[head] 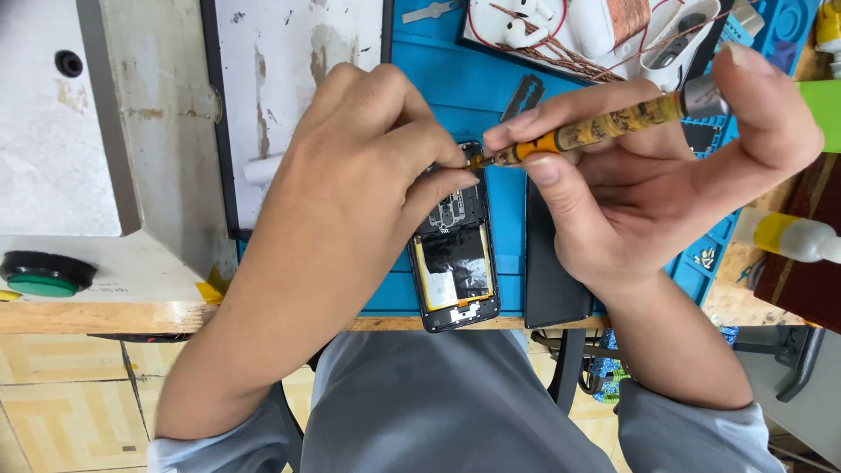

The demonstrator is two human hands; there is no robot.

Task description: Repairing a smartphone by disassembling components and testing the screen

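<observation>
Phone [454, 263] lies back-off on blue mat [455, 83] at desk edge, battery & board showing. L to R: green-topped knob [41, 278] on white box far left; white panel [289, 79] behind left hand; tray [604, 35] top centre-right w/ earbuds, copper wire, white case in it; black back cover [552, 263] just beside phone's right side; glue bottle [793, 236] far right. Left hand [377, 149] curled over phone's top, fingertips pinched down on its upper part; can't tell if it grips anything. Right hand [648, 175] closed on screwdriver [587, 131], index finger capping butt end, tip at phone's top edge, touching left fingertips.
</observation>
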